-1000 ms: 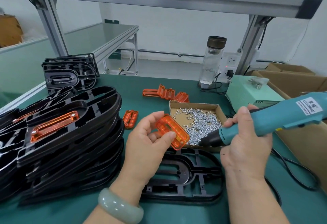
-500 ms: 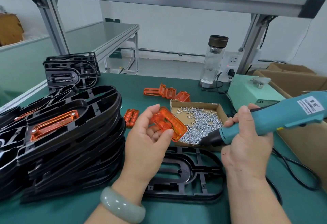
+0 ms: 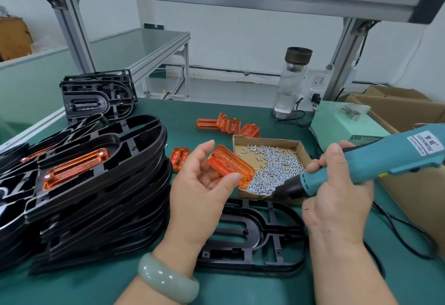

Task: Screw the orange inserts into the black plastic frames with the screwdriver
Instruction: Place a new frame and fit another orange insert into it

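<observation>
I see left hand (image 3: pixel 202 194) pinching an orange insert (image 3: pixel 231 169) above the black frame (image 3: pixel 252 235), right hand (image 3: pixel 337 194) gripping the screwdriver (image 3: pixel 375 160).

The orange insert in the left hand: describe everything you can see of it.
The insert is a translucent orange plastic piece, oblong with rounded corners, a raised rim and fine ribs along its middle. The left hand holds it in the air, tilted: thumb on its near edge, fingers behind. It hides the screw box's near left corner; the bare frame lies on the table below. The screwdriver does not touch it.
</observation>
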